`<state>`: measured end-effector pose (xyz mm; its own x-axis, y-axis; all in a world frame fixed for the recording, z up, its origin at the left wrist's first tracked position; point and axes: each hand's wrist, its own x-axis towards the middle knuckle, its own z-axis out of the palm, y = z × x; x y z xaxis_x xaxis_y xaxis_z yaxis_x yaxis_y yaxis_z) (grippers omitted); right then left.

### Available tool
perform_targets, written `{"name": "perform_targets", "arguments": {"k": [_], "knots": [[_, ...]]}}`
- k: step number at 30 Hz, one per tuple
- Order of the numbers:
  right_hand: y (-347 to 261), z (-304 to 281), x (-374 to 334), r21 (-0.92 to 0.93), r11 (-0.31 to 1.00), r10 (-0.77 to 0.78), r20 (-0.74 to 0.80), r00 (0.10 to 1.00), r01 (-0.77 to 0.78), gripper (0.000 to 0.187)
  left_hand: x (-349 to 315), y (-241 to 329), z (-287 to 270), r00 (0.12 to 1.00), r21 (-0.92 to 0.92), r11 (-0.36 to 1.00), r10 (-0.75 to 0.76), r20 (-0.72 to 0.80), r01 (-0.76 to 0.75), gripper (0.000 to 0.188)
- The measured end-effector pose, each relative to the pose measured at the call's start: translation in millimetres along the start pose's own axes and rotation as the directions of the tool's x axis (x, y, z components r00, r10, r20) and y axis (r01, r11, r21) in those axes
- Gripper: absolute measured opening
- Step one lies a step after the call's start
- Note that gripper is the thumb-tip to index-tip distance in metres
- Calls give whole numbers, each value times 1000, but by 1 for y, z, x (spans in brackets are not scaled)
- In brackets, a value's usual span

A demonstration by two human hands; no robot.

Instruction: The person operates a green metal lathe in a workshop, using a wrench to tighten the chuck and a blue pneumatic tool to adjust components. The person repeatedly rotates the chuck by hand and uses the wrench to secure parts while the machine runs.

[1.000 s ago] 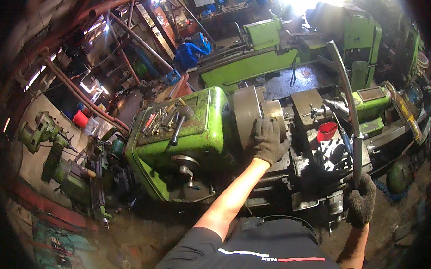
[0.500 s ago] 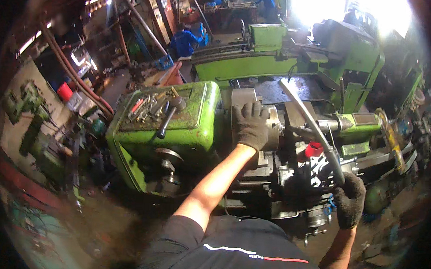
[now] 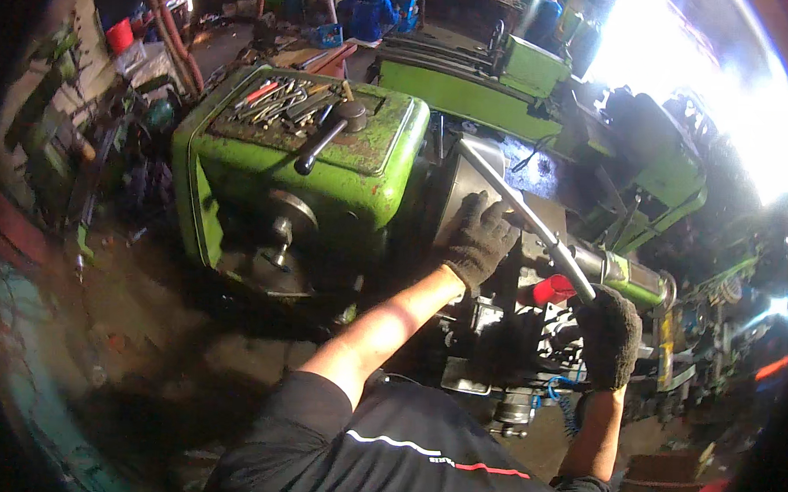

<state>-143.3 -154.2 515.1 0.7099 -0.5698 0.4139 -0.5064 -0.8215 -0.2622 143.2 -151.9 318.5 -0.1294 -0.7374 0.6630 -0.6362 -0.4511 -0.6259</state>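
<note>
My left hand, in a dark knitted glove, lies on the lathe chuck with its fingers spread. My right hand, gloved the same way, is wrapped round the near end of a long grey metal pipe. The pipe slants up and to the left, its far end over the top of the chuck; whether it touches anything there I cannot tell. Left of the chuck stands the green headstock of the lathe, with a black-handled lever on top.
Several loose tools lie on the headstock. A red cup-like thing sits beside my right hand, and the green tailstock lies beyond it. Another green machine stands behind. Farther back, a person in blue is low down near a blue crate.
The pipe's far end has swung left, from right of the chuck to over it, and my right hand has moved up and left with it. My view has turned.
</note>
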Motion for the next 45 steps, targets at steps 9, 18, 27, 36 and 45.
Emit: {"name": "perform_targets", "arguments": {"k": [9,18,27,36,45], "knots": [[1,1,17,-233,940,-251,22,968,250,23,-31,-8,-63,983,-674,734,-170,-64,83,35],[-33,20,66,-230,950,-186,120,975,209,24,-110,68,-22,621,-226,616,-557,552,754,127],[21,26,119,-233,912,-298,193,935,339,27,-88,22,-57,611,-617,182,-506,609,765,119],[31,21,155,-329,866,-281,303,911,376,21,-75,23,-48,641,-685,110,-484,596,720,123],[19,24,204,-406,777,-382,304,873,481,18,-51,2,-41,635,-704,77,-509,581,706,126]]}}
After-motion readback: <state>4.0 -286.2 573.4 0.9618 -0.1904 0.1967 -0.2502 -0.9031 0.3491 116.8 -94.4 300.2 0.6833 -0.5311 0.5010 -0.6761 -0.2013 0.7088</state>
